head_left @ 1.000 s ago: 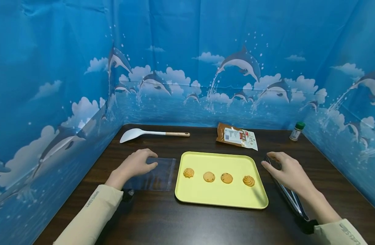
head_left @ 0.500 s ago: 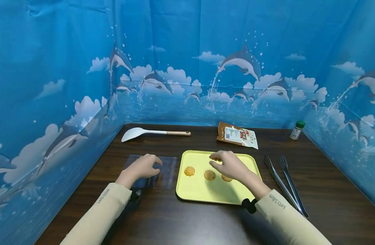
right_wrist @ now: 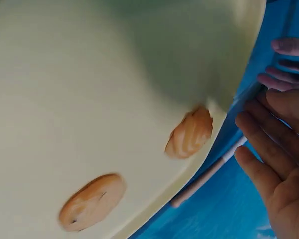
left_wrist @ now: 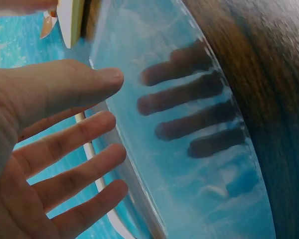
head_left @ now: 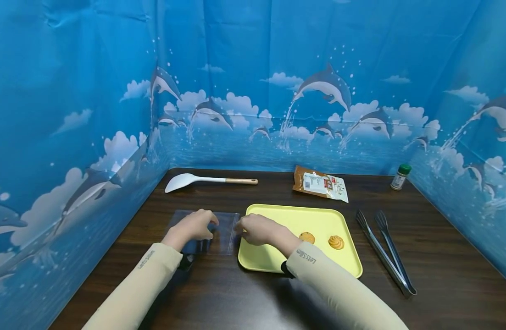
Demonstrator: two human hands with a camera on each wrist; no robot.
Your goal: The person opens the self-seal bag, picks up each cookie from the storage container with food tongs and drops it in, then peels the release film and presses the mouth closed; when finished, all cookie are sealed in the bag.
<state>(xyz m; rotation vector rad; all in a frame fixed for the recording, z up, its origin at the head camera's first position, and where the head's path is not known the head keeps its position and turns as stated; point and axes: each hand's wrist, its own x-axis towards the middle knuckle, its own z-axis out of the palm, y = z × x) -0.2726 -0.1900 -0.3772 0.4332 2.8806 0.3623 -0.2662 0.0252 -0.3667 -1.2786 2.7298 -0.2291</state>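
Note:
My left hand (head_left: 192, 226) hovers over a clear plastic bag (head_left: 226, 231) lying flat on the table. In the left wrist view its fingers (left_wrist: 84, 134) are spread and hold nothing, and the bag's glossy surface (left_wrist: 189, 184) mirrors them. My right hand (head_left: 261, 230) is over the left edge of the yellow tray (head_left: 314, 214), near the bag's right side, its fingers (right_wrist: 264, 144) loose and holding nothing. A round cookie (head_left: 307, 237) and a swirl cookie (head_left: 336, 242) show on the tray's right half. The right wrist view has a swirl cookie (right_wrist: 192, 133) beside a round one (right_wrist: 92, 203).
Metal tongs (head_left: 386, 256) lie right of the tray. Behind are a white spatula (head_left: 182, 181) with a wooden handle, a brown-and-white food packet (head_left: 320, 183) and a green-capped shaker bottle (head_left: 400, 177). A blue dolphin-print curtain (head_left: 253, 91) encloses the table.
My right hand has swept left from above the tongs across the tray to its left edge, uncovering the tongs. My left hand has shifted slightly right and stays over the bag.

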